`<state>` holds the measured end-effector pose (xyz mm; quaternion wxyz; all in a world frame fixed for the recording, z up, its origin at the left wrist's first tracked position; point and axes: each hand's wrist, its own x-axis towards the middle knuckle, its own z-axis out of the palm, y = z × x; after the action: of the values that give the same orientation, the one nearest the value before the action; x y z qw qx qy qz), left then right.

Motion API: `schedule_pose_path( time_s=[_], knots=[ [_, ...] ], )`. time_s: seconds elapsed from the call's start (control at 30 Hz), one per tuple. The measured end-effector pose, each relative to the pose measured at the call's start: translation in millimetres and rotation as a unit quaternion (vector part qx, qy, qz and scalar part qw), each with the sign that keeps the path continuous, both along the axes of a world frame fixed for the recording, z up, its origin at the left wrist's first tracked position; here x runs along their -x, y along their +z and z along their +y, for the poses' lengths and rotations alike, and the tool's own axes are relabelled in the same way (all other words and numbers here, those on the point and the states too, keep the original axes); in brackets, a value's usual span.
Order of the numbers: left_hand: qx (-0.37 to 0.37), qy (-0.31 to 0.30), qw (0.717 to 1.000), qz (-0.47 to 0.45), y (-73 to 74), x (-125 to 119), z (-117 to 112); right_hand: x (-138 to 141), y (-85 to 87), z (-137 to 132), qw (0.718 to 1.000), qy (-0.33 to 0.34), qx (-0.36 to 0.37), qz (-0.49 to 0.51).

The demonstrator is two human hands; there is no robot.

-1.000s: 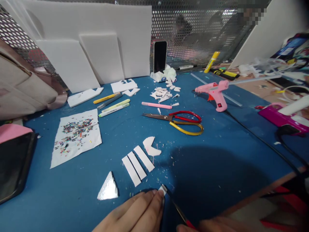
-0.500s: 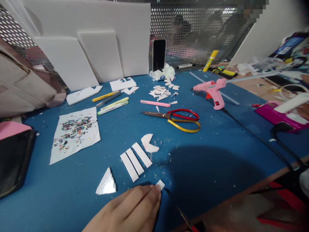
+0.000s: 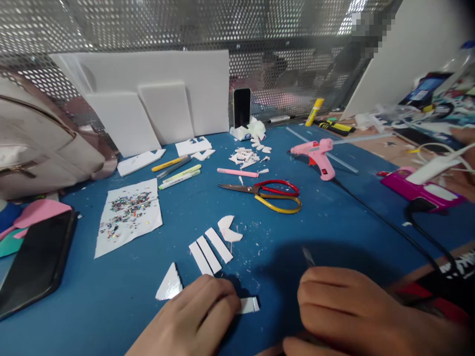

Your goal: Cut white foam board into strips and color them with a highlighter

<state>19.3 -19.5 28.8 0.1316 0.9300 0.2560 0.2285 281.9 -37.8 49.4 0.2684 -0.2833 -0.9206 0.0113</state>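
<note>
My left hand [image 3: 202, 311] is closed, its fingers pressing a small white foam strip [image 3: 249, 305] onto the blue table. A cut line shows near the strip's right end. To the right of it, my right hand [image 3: 345, 306] is curled round a craft knife, whose thin pointed blade [image 3: 308, 257] sticks out beyond the fingers; its handle is hidden. Several white foam strips [image 3: 211, 254] lie side by side just beyond my left hand. Near them are a notched foam scrap [image 3: 228, 230] and a shiny white triangle [image 3: 169, 284].
Scissors [image 3: 260, 190], a pink marker [image 3: 237, 172] and foam scraps [image 3: 245, 156] lie farther back. A pink glue gun [image 3: 319, 155] rests at right, its cord [image 3: 378, 217] crossing the table. Paper with beads [image 3: 129, 237] and a dark phone [image 3: 37, 262] are at left.
My right hand has come up into view with the knife, its blade now raised away from the strip. My left hand has shifted slightly left, and more of the strip shows. The view has tilted upward.
</note>
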Motion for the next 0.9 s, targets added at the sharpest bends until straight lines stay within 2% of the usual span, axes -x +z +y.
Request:
schedule_pose_path(
  time_s=[0.07, 0.17, 0.33, 0.47, 0.57, 0.6, 0.67, 0.73, 0.77, 0.83, 0.9],
  knots=[
    [0.028, 0.004, 0.999, -0.023, 3.6, 2.0, 1.8, 6.8, 7.3, 12.0, 0.999, 0.013, -0.023, -0.039],
    [0.049, 0.004, 0.996, -0.070, 12.6, 5.9, 4.1, 12.5, 9.6, 26.8, 0.998, 0.032, -0.032, -0.034],
    [0.045, 0.009, 0.994, -0.095, 25.9, 13.0, 7.5, 17.7, 13.6, 43.4, 0.998, 0.043, 0.049, -0.012],
    [0.033, 0.008, 0.994, -0.102, 24.9, 23.9, 16.3, 20.9, 20.4, 61.5, 0.988, 0.086, 0.125, -0.003],
    [0.025, 0.014, 0.995, -0.092, 18.8, 34.9, 27.7, 23.7, 27.8, 85.7, 0.986, 0.099, 0.138, -0.003],
    [0.023, 0.020, 0.996, -0.089, 16.2, 38.7, 31.7, 24.4, 30.5, 96.9, 0.987, 0.088, 0.135, -0.010],
    [0.030, 0.029, 0.996, -0.084, 11.1, 45.5, 38.9, 24.8, 34.7, 125.1, 0.994, 0.023, 0.107, -0.017],
    [0.050, 0.028, 0.996, -0.074, 7.0, 51.1, 44.4, 23.2, 35.0, 160.2, 0.992, -0.106, 0.041, -0.053],
    [0.062, 0.025, 0.996, -0.067, 5.6, 53.3, 46.4, 21.8, 33.5, 178.9, 0.979, -0.184, 0.013, -0.086],
    [0.083, 0.015, 0.995, -0.055, 4.4, 56.4, 49.2, 18.8, 28.1, 213.6, 0.965, -0.243, -0.006, -0.095],
    [0.103, 0.004, 0.994, -0.038, 4.9, 57.8, 50.7, 17.6, 22.6, 236.9, 0.957, -0.272, -0.011, -0.104]
  ],
)
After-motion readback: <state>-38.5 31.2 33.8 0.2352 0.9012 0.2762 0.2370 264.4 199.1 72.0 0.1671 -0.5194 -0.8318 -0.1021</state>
